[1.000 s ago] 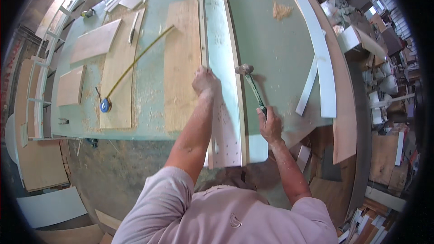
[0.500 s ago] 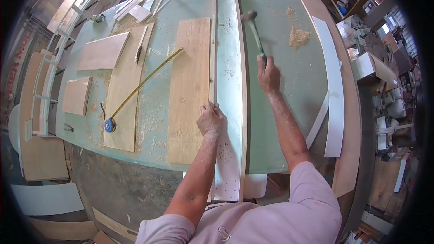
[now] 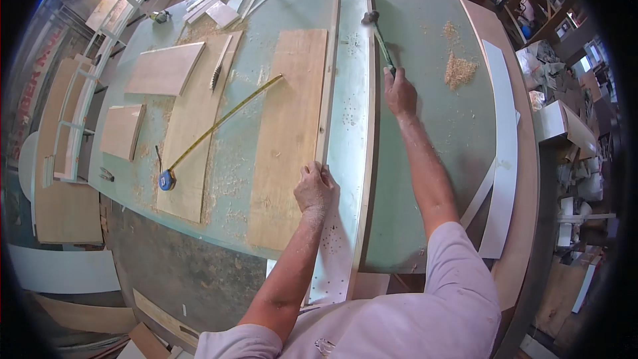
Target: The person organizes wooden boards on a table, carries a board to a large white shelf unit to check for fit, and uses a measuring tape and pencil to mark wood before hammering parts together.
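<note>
Head view looks down on a pale green workbench (image 3: 425,126) where the left hand (image 3: 315,187) presses flat, fingers curled over the edge of a thin wooden strip (image 3: 328,80) standing along a long white panel (image 3: 350,139) that runs lengthwise up the bench. The right hand (image 3: 400,92) is closed round the green handle of a hammer (image 3: 376,32), its dark head resting near the far end of the panel. To drive well, I judge the strip should be held tight against the panel's edge and the blows kept short and square. A broad plywood board (image 3: 287,133), matt and pale, lies just beside the strip; a yellow tape measure (image 3: 219,123) crosses another board; sawdust (image 3: 460,70) sits in a loose heap
</note>
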A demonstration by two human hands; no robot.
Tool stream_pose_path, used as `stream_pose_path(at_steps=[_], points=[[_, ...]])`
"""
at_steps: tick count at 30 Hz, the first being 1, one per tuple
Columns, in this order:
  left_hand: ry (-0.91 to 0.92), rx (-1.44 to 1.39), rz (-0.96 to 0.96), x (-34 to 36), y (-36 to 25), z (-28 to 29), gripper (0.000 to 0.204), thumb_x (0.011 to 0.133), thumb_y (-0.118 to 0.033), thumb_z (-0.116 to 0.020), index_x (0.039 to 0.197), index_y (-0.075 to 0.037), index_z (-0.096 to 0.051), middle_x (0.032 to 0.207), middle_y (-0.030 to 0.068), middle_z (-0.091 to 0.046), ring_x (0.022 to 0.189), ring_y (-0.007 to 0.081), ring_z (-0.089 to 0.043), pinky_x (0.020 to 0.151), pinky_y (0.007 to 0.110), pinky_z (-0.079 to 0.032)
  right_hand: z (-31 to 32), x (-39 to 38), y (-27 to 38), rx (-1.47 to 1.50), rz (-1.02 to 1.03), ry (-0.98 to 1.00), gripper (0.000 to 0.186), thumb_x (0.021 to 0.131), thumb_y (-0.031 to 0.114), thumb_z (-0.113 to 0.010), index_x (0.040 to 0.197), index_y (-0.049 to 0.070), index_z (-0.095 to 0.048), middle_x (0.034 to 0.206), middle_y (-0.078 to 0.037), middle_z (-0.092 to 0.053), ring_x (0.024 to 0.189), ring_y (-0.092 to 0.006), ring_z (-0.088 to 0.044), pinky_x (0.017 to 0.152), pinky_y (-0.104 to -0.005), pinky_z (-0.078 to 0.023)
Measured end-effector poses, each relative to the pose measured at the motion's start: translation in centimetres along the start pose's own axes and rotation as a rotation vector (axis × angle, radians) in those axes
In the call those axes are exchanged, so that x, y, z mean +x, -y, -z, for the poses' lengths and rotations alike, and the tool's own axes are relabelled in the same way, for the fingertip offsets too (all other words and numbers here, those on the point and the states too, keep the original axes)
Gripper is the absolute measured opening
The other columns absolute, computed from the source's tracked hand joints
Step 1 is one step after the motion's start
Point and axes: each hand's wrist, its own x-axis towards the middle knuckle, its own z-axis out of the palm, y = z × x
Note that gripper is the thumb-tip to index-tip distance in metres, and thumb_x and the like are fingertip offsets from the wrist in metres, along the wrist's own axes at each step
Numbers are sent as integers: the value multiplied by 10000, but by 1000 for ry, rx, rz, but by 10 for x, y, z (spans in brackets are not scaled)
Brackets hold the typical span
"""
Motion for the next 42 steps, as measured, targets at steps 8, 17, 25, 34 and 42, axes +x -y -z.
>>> stream_pose_path(at_steps=[8,17,25,34,42], points=[[-26,-28,-16,-3,1,-2,170,875,-233,-591,938,-96,-511,924,143,-598,749,355,-671,641,456,-548,54,-119,-11,568,-430,163,437,992,450,-480,900,25,-527,615,-111,-567,461,-244,-550,445,-403,-454],[-281,-178,-35,6,27,23,451,865,-453,-611,1051,-44,-576,1163,203,-549,1187,370,-479,1017,573,-308,137,-246,-24,-125,-292,151,403,941,398,-563,864,5,-599,679,-144,-617,624,-333,-623,624,-447,-502],[-242,-56,-172,39,138,47,745,852,-473,-624,1386,8,-429,1447,268,-385,1389,409,-297,1155,508,-190,238,-384,-48,-206,-472,-77,332,900,327,-622,827,4,-599,818,-155,-612,773,-314,-602,710,-419,-471],[-58,-135,-430,52,168,73,729,851,-430,-636,1365,42,-427,1430,310,-371,1383,446,-283,1170,506,-179,236,-525,76,-135,-938,-125,258,881,243,-613,856,-15,-606,860,-182,-619,809,-325,-596,747,-429,-463],[-97,-116,-257,105,275,150,736,764,-436,-718,1352,-65,-476,1481,302,-306,1421,471,-188,1144,596,-152,229,-556,89,-211,-600,-215,240,898,233,-624,803,14,-593,720,-62,-585,551,-132,-563,492,-292,-471]])
